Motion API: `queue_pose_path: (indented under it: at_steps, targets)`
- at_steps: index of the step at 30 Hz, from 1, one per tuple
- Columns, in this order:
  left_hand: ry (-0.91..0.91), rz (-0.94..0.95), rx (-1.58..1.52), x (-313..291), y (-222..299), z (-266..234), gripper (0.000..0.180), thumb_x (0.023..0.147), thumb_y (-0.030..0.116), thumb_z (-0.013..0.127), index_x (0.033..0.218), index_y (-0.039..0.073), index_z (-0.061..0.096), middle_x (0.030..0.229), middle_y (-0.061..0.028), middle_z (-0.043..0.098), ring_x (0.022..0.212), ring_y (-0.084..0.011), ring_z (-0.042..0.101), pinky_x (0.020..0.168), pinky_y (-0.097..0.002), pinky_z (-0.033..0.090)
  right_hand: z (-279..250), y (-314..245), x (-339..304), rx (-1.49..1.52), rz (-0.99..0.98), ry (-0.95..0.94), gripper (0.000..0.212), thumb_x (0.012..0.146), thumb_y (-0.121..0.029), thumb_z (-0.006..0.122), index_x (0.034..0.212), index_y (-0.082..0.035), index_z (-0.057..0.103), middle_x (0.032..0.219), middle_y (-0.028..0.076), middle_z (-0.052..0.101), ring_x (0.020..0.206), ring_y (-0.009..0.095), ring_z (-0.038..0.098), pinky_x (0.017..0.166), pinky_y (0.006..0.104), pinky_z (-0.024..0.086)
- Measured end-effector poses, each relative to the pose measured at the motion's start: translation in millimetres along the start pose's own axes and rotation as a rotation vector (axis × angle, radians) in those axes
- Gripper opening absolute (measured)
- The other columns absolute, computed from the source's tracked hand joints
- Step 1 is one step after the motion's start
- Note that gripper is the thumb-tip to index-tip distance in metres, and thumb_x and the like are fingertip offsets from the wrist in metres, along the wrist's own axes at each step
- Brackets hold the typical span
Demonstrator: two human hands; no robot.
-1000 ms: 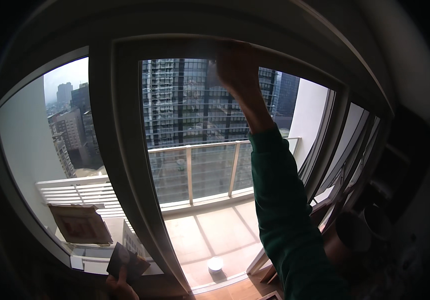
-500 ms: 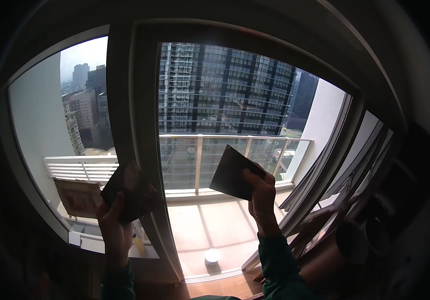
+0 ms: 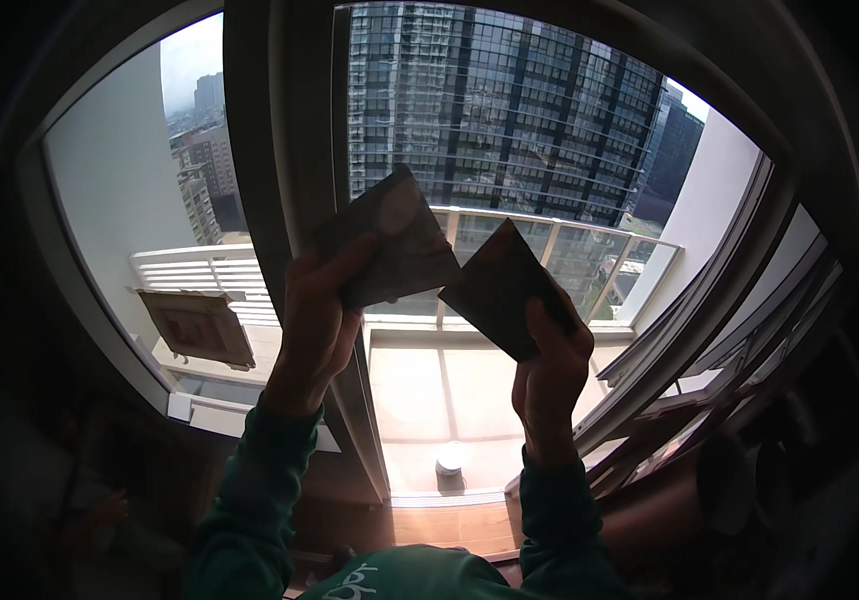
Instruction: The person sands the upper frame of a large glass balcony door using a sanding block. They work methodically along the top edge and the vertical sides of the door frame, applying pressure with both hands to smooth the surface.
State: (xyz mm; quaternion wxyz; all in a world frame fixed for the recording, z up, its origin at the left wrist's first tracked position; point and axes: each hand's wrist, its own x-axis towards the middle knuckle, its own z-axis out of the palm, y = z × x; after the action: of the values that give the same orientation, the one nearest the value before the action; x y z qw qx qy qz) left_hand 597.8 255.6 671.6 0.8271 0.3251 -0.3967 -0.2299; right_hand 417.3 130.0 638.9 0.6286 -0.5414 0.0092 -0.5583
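Observation:
Both my arms, in green sleeves, reach up in front of a bright window. A dark, flat, four-cornered card (image 3: 412,262) with a paler rounded patch on it is gripped by its lower left edge in my left hand (image 3: 312,335). My right hand (image 3: 553,375) pinches a second dark flat card (image 3: 498,290), its thumb lying across the front and fingers behind. Both cards are tilted, and their near corners almost meet. Backlight makes whatever is on their faces hard to make out.
A thick window frame post (image 3: 305,130) stands behind my left hand. Beyond the opening lie a pale balcony floor (image 3: 410,400), a glass railing (image 3: 570,255) and a small white round object (image 3: 450,460). At left a framed picture (image 3: 195,325) leans by white slats. Dark cylinders (image 3: 725,490) sit at lower right.
My left hand has risen and moved right with its card, bringing it close to the other one. The right hand's card has shifted slightly right and up. The whole view has tilted downward.

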Motion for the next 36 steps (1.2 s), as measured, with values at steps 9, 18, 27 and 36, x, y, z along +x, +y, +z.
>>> queue_pose_path:
  at_steps: [9, 18, 27, 36]
  targets:
    - [0.128, -0.036, 0.115, -3, -21, 29, 0.026, 0.093, 0.008, 0.059, 0.115, -0.007, 0.06, 0.108, -0.0141, 0.067, 0.1, -0.0212, 0.067, 0.089, -0.0316, 0.054, 9, 34, -9, -0.055, -0.058, -0.109, 0.035, 0.099, -0.005, 0.049, 0.133, -0.001, 0.055, 0.137, 0.016, 0.053, 0.123, 0.027, 0.056, 0.096, 0.0444, 0.054]
    - [0.221, -0.029, 0.136, -8, -29, 44, 0.028, 0.092, 0.007, 0.062, 0.116, -0.007, 0.06, 0.11, -0.0142, 0.067, 0.101, -0.0208, 0.066, 0.093, -0.0327, 0.052, -58, 36, 7, -0.775, -0.419, -0.298, 0.037, 0.088, 0.008, 0.059, 0.12, -0.009, 0.066, 0.13, 0.016, 0.055, 0.114, 0.032, 0.062, 0.09, 0.0376, 0.056]
    - [0.317, 0.208, 0.736, -20, -37, 82, 0.025, 0.087, 0.009, 0.071, 0.109, -0.003, 0.067, 0.099, -0.0087, 0.071, 0.09, -0.0148, 0.067, 0.086, -0.0283, 0.051, -98, 16, 53, -0.91, -0.781, -0.462, 0.051, 0.074, 0.007, 0.067, 0.119, -0.018, 0.065, 0.119, 0.012, 0.061, 0.118, 0.036, 0.057, 0.091, 0.0448, 0.051]
    - [0.445, 0.333, 0.96, -29, -38, 99, 0.027, 0.086, 0.012, 0.072, 0.107, -0.004, 0.068, 0.097, -0.008, 0.073, 0.085, -0.0125, 0.066, 0.079, -0.0282, 0.051, -102, 30, 32, -0.857, -0.707, -0.692, 0.049, 0.072, 0.005, 0.064, 0.116, -0.016, 0.066, 0.123, 0.014, 0.054, 0.12, 0.035, 0.052, 0.092, 0.0488, 0.046]
